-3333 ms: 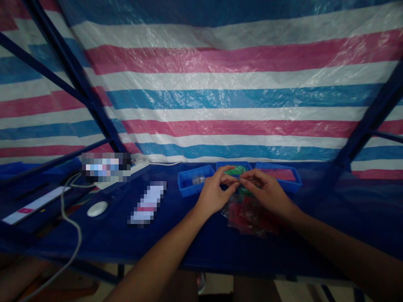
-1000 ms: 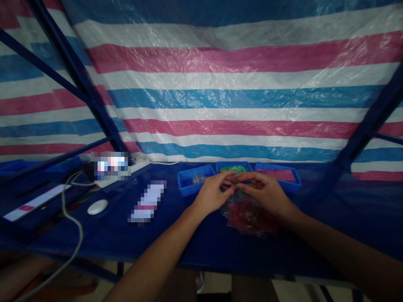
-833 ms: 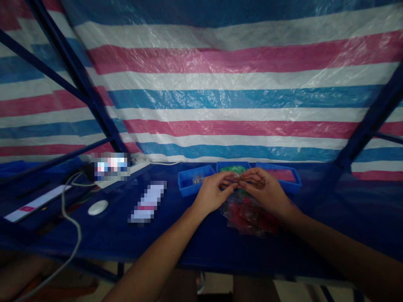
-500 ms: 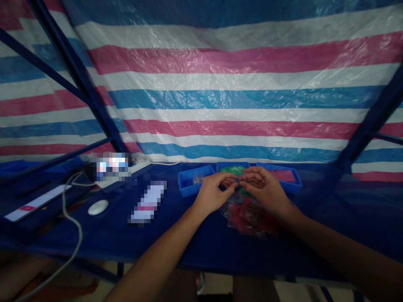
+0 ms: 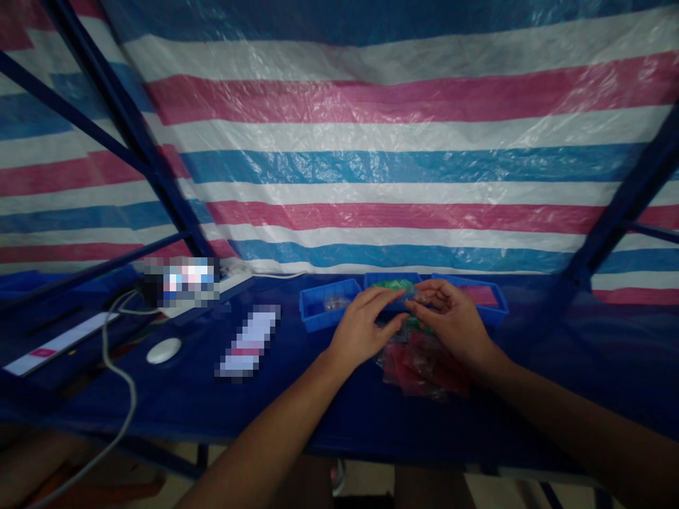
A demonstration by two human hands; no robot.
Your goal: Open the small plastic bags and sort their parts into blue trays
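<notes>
Above the middle of the table, my left hand [image 5: 363, 329] and my right hand [image 5: 453, 322] face each other. Between their fingertips is a small clear plastic bag [image 5: 408, 295], partly hidden by the fingers. My right thumb and fingers pinch it. The left fingers reach to its edge, with the thumb held apart below. Under my hands lies a pile of clear bags with red contents [image 5: 416, 364], with some green showing at its top. Just behind are a blue bin with green pieces [image 5: 392, 277] and a blue bin with red pieces [image 5: 501, 305].
A third blue bin [image 5: 312, 318] with small clear packets stands left of my hands. Further left are a blurred phone-like object [image 5: 249, 343], a white oval object [image 5: 164, 350], a white cable [image 5: 130, 396] and a power strip [image 5: 228, 288]. Blue frame posts [image 5: 599, 240] and a striped sheet [image 5: 392, 170] stand behind.
My left fingers have straightened and the thumb has moved away from them. The clear bag now shows more between the hands, by the right fingertips.
</notes>
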